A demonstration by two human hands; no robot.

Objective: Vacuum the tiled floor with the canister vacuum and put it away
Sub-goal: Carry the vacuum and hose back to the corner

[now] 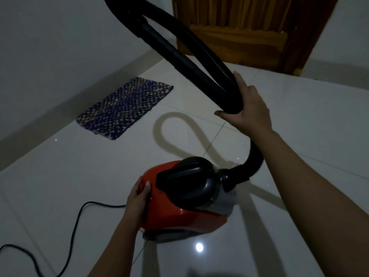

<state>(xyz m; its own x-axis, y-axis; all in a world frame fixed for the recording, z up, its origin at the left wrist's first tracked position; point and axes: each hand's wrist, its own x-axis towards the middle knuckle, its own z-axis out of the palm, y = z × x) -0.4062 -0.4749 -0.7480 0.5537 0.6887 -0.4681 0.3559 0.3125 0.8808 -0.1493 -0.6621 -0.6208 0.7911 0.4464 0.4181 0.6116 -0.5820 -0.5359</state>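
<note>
A red canister vacuum (185,216) with a black top handle sits on the glossy white tiled floor (299,146) in the lower middle. My left hand (137,198) grips its rear end. A black ribbed hose (249,162) leaves the vacuum's front, rises behind my right arm, and loops high toward the upper left. My right hand (247,110) is closed around the doubled hose and the rigid black tube (179,54) where they meet. The nozzle end is out of view.
A black power cord (73,232) snakes across the floor from the vacuum's rear to the lower left edge. A blue woven mat (125,108) lies by the left wall. A wooden door (249,31) stands at the back.
</note>
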